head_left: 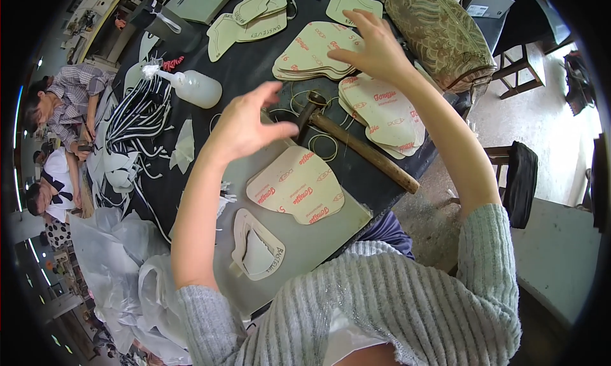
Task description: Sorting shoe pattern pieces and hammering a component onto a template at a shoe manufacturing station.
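Note:
Above the table, my left hand (245,125) hangs with thumb and fingers apart and holds nothing. It is nearest to a hammer (364,151) with a wooden handle and to some rubber bands (323,148). My right hand (374,48) reaches farther away, fingers spread, over the right edge of a stack of cream cut board pieces (307,53) with red print. Whether its fingertips touch the stack I cannot tell. A second stack of such pieces (389,117) lies below my right forearm. One more cream piece (299,186) rests on a grey board (334,232) in front of me.
A ring-shaped pattern piece (275,248) lies on the grey board. Leftward are a white squeeze bottle (198,90), black-and-white striped straps (137,118) and clear plastic bags (121,258). Farther off are more pattern pieces (262,26), a dark bottle (167,27) and a patterned cushion (439,35). Two people sit left.

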The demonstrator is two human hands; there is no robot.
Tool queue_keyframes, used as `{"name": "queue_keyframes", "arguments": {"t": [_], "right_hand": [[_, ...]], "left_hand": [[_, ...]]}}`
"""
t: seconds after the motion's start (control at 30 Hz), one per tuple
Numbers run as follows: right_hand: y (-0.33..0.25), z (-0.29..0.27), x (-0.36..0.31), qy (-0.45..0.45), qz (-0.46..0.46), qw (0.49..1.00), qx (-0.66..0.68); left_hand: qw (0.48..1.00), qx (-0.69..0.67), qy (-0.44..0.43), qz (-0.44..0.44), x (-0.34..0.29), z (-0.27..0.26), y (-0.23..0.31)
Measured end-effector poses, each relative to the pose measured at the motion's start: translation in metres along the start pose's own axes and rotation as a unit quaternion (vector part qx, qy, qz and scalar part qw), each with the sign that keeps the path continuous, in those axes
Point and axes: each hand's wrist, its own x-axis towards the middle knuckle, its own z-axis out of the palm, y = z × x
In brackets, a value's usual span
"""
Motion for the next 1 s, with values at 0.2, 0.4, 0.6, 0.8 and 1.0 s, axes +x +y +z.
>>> {"name": "queue_keyframes", "arguments": {"t": [0.2,0.4,0.6,0.8,1.0], "right_hand": [[-0.078,-0.055,-0.087,-0.131,-0.018,0.952,0.276],[-0.064,-0.047,-0.122,-0.163,0.082,0.914,0.362],[-0.083,-0.025,-0.129,-0.144,-0.002,0.933,0.33],[-0.058,-0.02,-0.025,-0.074,0.054,0.914,0.395],[0.007,0.025,0.039,-0.084,0.046,0.993,-0.07]], "left_hand": [[0.987,0.098,-0.094,0.082,-0.062,0.028,0.008],[0.99,0.024,-0.084,0.107,-0.055,0.032,0.01],[0.956,-0.264,-0.123,-0.039,-0.041,0.015,0.03],[0.977,-0.166,0.101,0.086,0.055,-0.041,0.019],[0.967,0.219,0.128,0.027,0.159,0.02,-0.062]]}}
